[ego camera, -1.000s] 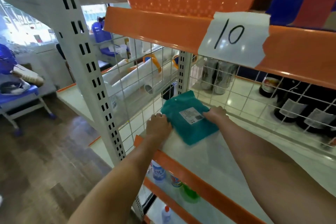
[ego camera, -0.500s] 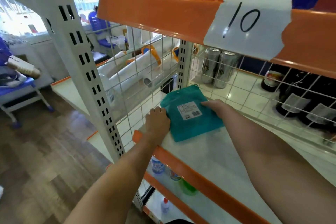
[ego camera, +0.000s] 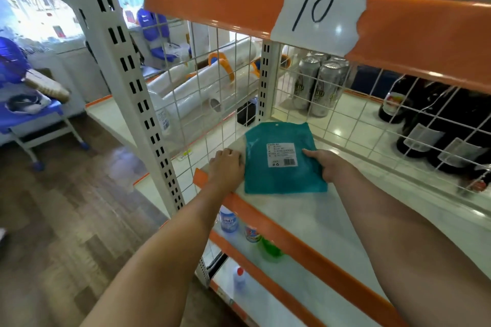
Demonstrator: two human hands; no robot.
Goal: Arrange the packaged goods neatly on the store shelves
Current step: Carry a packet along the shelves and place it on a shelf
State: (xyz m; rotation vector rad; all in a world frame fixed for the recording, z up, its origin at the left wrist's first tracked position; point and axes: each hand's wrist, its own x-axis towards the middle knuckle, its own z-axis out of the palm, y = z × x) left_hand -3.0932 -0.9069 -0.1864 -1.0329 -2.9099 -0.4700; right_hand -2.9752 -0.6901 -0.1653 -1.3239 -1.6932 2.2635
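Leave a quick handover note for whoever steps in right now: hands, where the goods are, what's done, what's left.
Left hand: fingers curled at the left edge of the teal package, touching it.
Right hand: holds the package's right edge, thumb on top.
The package lies flat on the white shelf, label up, near the back wire grid, under the "10" label.
Done: package set on the shelf.
Left: probably square it up, let go, and fetch any further goods.

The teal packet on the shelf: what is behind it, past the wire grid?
Behind the teal packet, through the wire grid, stand silver cans; dark bottles are further right. The upper shelf's orange edge hides the bottle tops.
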